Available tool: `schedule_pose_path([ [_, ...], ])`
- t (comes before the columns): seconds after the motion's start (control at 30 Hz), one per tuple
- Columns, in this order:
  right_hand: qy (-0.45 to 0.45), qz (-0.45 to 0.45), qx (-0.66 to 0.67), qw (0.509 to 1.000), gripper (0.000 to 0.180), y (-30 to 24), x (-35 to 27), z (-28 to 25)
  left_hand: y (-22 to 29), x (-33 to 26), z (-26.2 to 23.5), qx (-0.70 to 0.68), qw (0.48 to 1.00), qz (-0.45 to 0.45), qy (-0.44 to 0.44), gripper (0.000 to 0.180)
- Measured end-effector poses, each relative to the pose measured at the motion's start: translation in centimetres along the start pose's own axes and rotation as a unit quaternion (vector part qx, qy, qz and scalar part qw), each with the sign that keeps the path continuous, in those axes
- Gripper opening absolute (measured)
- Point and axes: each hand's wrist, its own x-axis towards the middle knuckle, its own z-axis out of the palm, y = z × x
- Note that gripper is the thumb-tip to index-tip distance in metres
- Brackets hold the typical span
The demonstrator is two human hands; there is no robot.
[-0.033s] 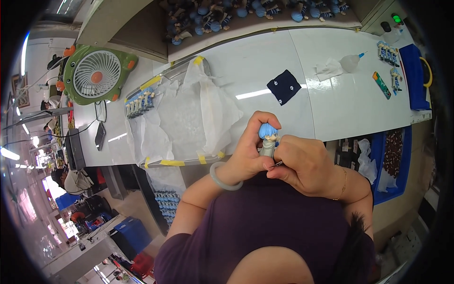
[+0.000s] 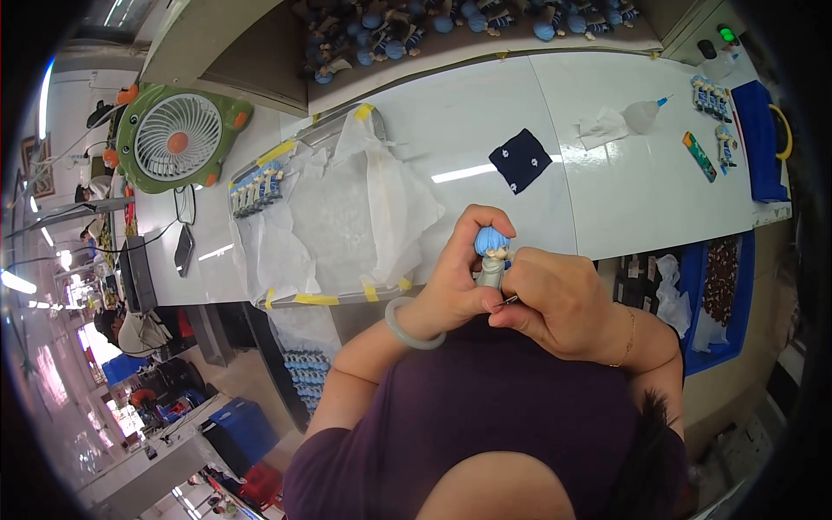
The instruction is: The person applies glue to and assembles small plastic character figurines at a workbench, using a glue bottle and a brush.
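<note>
In front of my chest, my left hand [image 2: 464, 277] is wrapped round a small figurine [image 2: 491, 270] with light blue hair and a pale grey-green body. The figurine stands roughly upright, its head between my thumb side and bent forefinger. My right hand [image 2: 559, 299] is closed in a pinch right against the figurine's side and covers part of it. From its fingertips a short bit of a thin dark tool [image 2: 510, 301] shows; the rest is hidden in the hand, so its kind cannot be made out.
A tray [image 2: 325, 299] lined with white sheeting holds several figurines [image 2: 257, 188] at its left. Beyond my hands lies a dark blue cloth [image 2: 520, 160]. A green fan [image 2: 178, 134] stands at left; a squeeze bottle [image 2: 641, 115] and blue bin [image 2: 763, 143] are at right. Figurines crowd the shelf [image 2: 485, 61].
</note>
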Motion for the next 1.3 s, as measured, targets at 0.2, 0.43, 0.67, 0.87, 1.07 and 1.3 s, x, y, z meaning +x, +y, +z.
schedule_pose_path([
  [0.2,0.016,-0.008,-0.005,1.0,0.022,0.3,0.0,0.0,-0.3,0.3,0.0,-0.021,1.0,0.002,-0.001,0.081],
  [0.43,0.035,-0.018,-0.008,0.999,0.022,0.6,0.2,-0.1,-0.3,0.5,-0.1,-0.054,0.998,0.006,-0.017,0.079],
  [0.67,0.044,-0.015,-0.02,0.999,0.022,0.7,0.3,-0.2,-0.2,0.7,-0.1,-0.052,0.998,0.02,-0.008,0.077],
  [0.87,0.049,0.008,-0.022,0.999,0.023,0.9,0.2,-0.2,-0.3,0.8,-0.1,-0.061,0.998,0.03,-0.008,0.073],
  [1.07,0.043,0.031,-0.017,0.998,0.025,1.0,0.2,-0.1,-0.4,0.8,-0.2,-0.042,0.998,0.042,-0.001,0.07],
  [1.3,0.026,0.053,0.002,0.998,0.025,1.0,0.1,0.0,-0.7,0.6,-0.2,-0.022,0.998,0.058,0.013,0.07],
])
